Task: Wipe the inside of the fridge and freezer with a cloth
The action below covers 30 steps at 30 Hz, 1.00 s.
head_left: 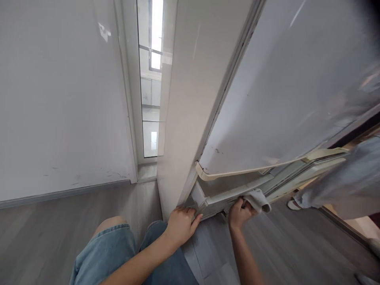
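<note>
My left hand [184, 222] grips the near left corner of a pulled-out drawer [225, 198], with the thumb stretched along its front. The fingertips are partly hidden behind the corner. In my right hand [240, 214] is a pale cloth [257, 200], bunched up and held against the drawer's front near its middle. Part of the cloth hangs out to the right of the hand. The drawer stands under a large white panel [276, 91] with a cream rim.
A glossy cream upright panel [192, 99] rises left of the drawer, beside a narrow glass pane [151, 111]. A white wall [59, 99] fills the left. At the right stands another person in grey trousers [341, 182]. The floor [38, 237] is grey and wood-like.
</note>
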Each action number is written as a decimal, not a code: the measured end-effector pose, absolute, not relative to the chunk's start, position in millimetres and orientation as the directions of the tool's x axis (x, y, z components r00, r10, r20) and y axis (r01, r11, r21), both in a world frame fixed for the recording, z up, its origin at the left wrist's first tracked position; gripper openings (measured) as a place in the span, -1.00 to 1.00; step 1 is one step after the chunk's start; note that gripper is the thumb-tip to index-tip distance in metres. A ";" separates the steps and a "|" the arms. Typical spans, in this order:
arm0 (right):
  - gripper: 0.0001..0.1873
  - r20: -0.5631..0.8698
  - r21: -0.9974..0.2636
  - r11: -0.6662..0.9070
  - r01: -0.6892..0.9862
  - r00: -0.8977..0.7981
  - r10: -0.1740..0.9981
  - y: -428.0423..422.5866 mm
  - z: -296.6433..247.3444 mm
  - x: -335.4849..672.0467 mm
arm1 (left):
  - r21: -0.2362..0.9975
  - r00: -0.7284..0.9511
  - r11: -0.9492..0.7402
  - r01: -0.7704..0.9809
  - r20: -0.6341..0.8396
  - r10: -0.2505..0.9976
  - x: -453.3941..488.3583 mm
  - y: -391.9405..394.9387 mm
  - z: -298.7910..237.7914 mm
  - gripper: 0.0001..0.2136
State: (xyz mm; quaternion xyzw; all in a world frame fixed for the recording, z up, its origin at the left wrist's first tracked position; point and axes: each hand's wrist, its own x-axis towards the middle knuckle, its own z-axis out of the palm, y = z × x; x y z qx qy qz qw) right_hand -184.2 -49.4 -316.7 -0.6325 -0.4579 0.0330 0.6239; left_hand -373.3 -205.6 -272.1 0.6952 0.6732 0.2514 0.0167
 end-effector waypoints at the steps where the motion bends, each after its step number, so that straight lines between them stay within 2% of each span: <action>1: -0.57 0.536 -0.820 0.217 0.529 0.576 0.618 -56.4 -318.7 -191.7 | 0.358 -0.037 -0.092 0.929 0.338 0.940 -373.8 -205.3 -272.3 -0.63; 7: -0.58 0.539 -0.820 0.284 0.497 0.501 0.677 -89.1 -328.5 -225.5 | 0.316 -0.045 -0.085 0.945 0.383 0.923 -381.8 -203.7 -273.6 -0.62; 13: -0.52 0.524 -0.831 0.277 0.482 0.513 0.680 -60.1 -319.0 -218.3 | 0.331 -0.020 -0.104 0.938 0.351 0.936 -384.3 -206.9 -280.4 -0.59; 19: -0.53 0.510 -0.842 0.271 0.467 0.526 0.681 -39.7 -310.6 -211.7 | 0.421 -0.059 -0.058 0.905 0.260 0.964 -389.3 -204.6 -287.7 -0.60; 23: -0.52 0.494 -0.856 0.278 0.436 0.533 0.686 -56.6 -314.2 -222.3 | 0.489 -0.089 -0.019 0.872 0.196 0.976 -386.7 -199.1 -289.4 -0.52; 30: -0.47 0.430 -0.899 0.280 0.338 0.548 0.718 -73.3 -324.5 -243.9 | 0.704 -0.128 -0.002 0.711 0.132 0.983 -371.4 -192.5 -286.2 -0.47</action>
